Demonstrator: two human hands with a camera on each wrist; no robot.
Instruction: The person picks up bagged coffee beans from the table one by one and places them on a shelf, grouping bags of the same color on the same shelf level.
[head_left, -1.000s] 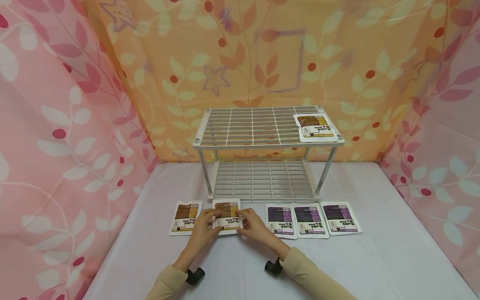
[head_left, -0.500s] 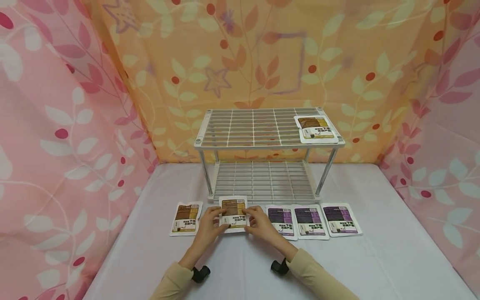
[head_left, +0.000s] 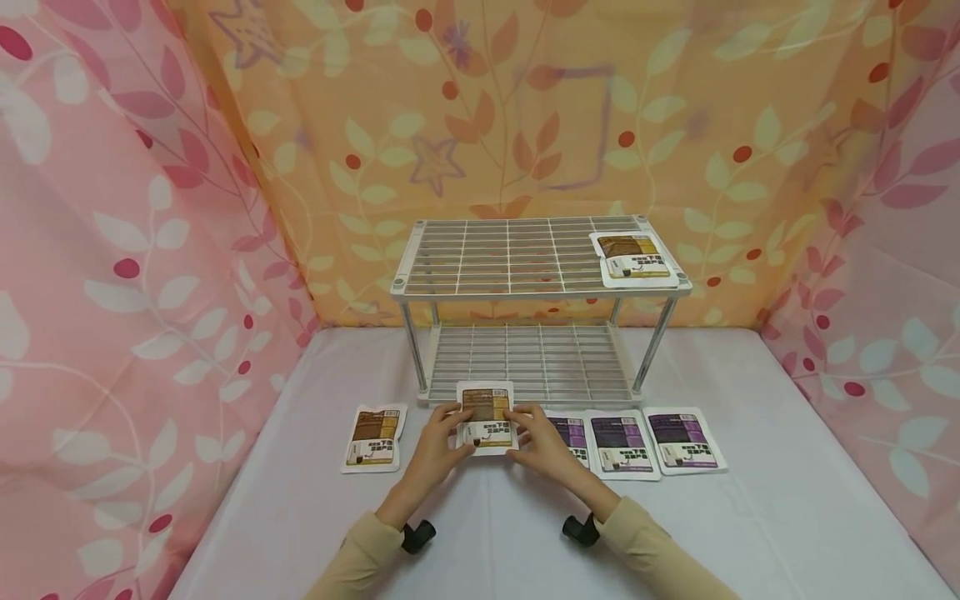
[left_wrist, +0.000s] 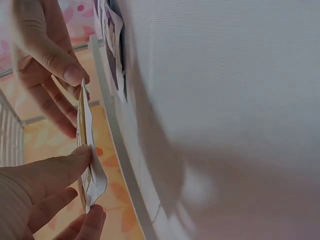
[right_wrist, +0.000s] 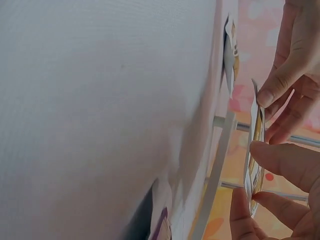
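A white pouch with a brown and yellow label (head_left: 487, 417) is held up off the table between both hands. The left hand (head_left: 437, 442) pinches its left edge, thumb and fingers on either side. On the opposite edge, the right hand (head_left: 542, 442) pinches it likewise. Both wrist views show the pouch (left_wrist: 86, 150) edge-on, clear of the tabletop. A second brown pouch (head_left: 373, 439) lies to the left on the table. Several purple-labelled pouches lie to the right, the nearest (head_left: 572, 437) partly hidden behind the right hand. Another brown pouch (head_left: 635, 259) lies on the rack's upper shelf, at its right end.
A two-tier white wire rack (head_left: 480, 258) with metal posts stands at the back of the white-covered table (head_left: 495, 533). Its lower shelf (head_left: 555, 358) is behind the held pouch. Patterned fabric (head_left: 337, 108) encloses the back and sides.
Both hands have lifted the brown pouch from its place beside the left one. They have carried it to the right and a little toward the rack, its top now overlapping the lower shelf's front edge.
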